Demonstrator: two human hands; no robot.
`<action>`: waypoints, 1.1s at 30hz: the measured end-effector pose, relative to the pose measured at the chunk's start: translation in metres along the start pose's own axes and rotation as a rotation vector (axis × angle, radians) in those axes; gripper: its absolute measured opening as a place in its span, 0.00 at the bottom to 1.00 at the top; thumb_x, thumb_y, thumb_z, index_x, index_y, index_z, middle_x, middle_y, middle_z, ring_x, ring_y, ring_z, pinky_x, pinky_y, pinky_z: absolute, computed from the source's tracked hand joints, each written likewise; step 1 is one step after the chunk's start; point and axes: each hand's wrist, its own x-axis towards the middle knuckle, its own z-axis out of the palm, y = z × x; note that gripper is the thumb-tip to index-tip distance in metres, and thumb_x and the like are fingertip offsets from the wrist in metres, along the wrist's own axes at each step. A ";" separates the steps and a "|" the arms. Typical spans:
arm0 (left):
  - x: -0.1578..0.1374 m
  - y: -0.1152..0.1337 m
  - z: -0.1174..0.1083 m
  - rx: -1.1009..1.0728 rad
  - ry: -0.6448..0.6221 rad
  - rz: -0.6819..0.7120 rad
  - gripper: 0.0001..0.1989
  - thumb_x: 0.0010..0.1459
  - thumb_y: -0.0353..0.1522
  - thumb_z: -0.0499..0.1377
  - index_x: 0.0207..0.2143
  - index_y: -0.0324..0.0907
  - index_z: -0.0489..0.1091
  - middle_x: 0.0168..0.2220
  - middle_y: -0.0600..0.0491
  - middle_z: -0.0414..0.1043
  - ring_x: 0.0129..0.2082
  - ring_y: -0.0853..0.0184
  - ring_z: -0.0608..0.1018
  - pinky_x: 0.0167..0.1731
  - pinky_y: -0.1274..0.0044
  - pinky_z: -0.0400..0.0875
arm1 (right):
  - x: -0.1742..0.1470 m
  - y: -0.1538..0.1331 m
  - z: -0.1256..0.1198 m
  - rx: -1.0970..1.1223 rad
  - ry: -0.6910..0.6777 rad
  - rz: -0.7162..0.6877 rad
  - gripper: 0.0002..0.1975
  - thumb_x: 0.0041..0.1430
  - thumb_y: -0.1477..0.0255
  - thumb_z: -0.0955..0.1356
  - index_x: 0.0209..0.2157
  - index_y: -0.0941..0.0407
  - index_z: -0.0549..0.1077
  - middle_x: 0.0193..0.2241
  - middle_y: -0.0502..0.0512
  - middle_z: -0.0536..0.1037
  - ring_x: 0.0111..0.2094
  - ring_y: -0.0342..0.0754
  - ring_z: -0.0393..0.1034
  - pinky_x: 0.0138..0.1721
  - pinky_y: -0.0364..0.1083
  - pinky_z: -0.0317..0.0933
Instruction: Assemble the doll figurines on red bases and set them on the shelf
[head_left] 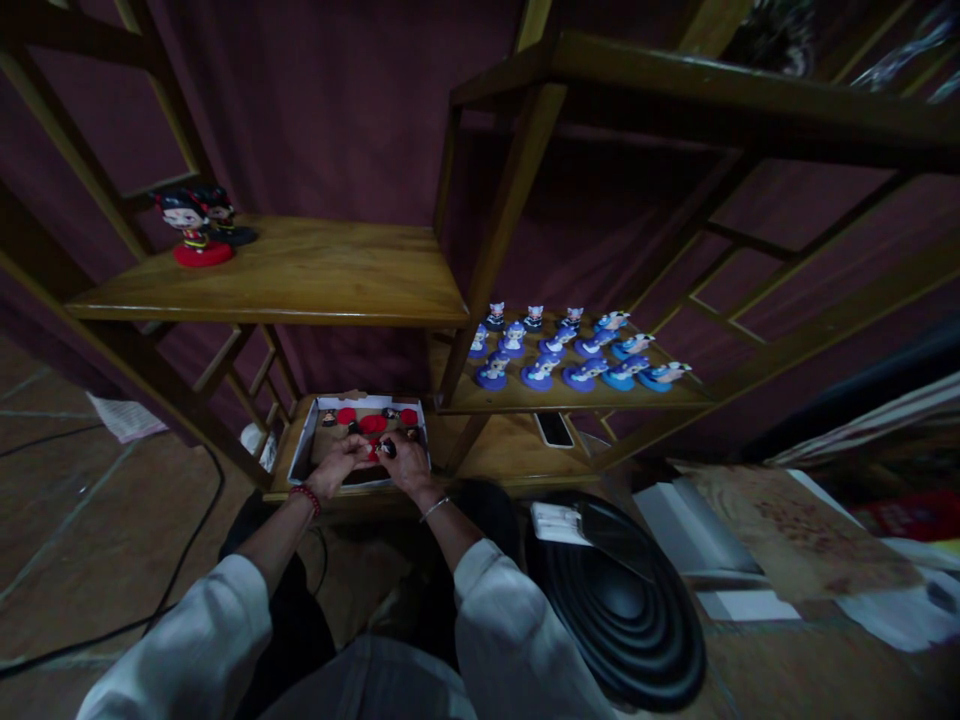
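Observation:
My left hand [339, 467] and my right hand [410, 466] meet over the front of a shallow white cardboard box [299, 455] on the lowest shelf. Between their fingertips is a small figurine [386, 448] with a black head and some red by it. Both hands are closed on it, and the fingers cover part of it. In the box lie several red round bases [373, 424] and small dark-haired figurine pieces [328, 417]. Whether the red bit at my left fingertips is joined to the figurine, I cannot tell.
A red-based figurine [191, 228] and a darker one stand on the upper left shelf [322, 265]. Several purple- and blue-based figurines [541, 371] fill the right shelf. A phone [554, 430] lies below them. A black ridged round object [622, 610] and cardboard [795, 530] are at right.

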 end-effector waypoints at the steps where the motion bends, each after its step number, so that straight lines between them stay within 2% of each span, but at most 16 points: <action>1: 0.000 0.000 0.001 -0.005 0.007 0.006 0.12 0.37 0.34 0.66 0.22 0.38 0.67 0.23 0.57 0.68 0.28 0.69 0.73 0.37 0.71 0.70 | 0.000 0.000 -0.001 -0.001 0.003 -0.012 0.09 0.52 0.73 0.65 0.37 0.50 0.71 0.36 0.51 0.76 0.37 0.44 0.70 0.41 0.41 0.60; 5: 0.000 -0.001 0.002 -0.017 0.018 0.030 0.11 0.38 0.34 0.65 0.22 0.39 0.66 0.23 0.58 0.68 0.28 0.70 0.73 0.37 0.72 0.71 | -0.001 -0.001 -0.002 0.015 0.007 -0.053 0.11 0.52 0.75 0.65 0.38 0.50 0.70 0.37 0.50 0.74 0.39 0.44 0.68 0.42 0.42 0.60; 10: 0.004 0.000 0.000 -0.066 0.025 0.018 0.12 0.36 0.33 0.66 0.22 0.38 0.66 0.22 0.59 0.67 0.25 0.71 0.72 0.36 0.71 0.71 | 0.001 -0.003 -0.007 0.064 0.003 -0.015 0.14 0.51 0.74 0.66 0.41 0.50 0.69 0.40 0.51 0.73 0.39 0.44 0.68 0.43 0.43 0.61; 14: 0.004 0.002 0.005 -0.084 0.092 0.023 0.12 0.37 0.32 0.66 0.23 0.38 0.66 0.21 0.58 0.67 0.24 0.70 0.73 0.35 0.70 0.71 | 0.002 -0.008 -0.014 0.106 0.048 0.005 0.18 0.50 0.73 0.66 0.45 0.52 0.67 0.40 0.53 0.74 0.41 0.46 0.68 0.44 0.45 0.61; 24: -0.013 0.009 0.027 -0.238 0.132 0.055 0.10 0.41 0.30 0.65 0.27 0.38 0.68 0.27 0.54 0.71 0.29 0.68 0.76 0.36 0.71 0.72 | 0.001 -0.015 -0.032 0.155 0.085 -0.025 0.14 0.51 0.73 0.66 0.42 0.55 0.68 0.38 0.52 0.75 0.39 0.45 0.70 0.43 0.43 0.62; 33: -0.027 0.012 0.042 -0.281 0.180 -0.004 0.02 0.48 0.23 0.58 0.27 0.35 0.70 0.25 0.51 0.74 0.27 0.68 0.76 0.33 0.74 0.74 | -0.010 -0.029 -0.050 -0.042 -0.009 -0.056 0.15 0.53 0.72 0.64 0.45 0.54 0.68 0.38 0.55 0.76 0.39 0.47 0.71 0.41 0.43 0.62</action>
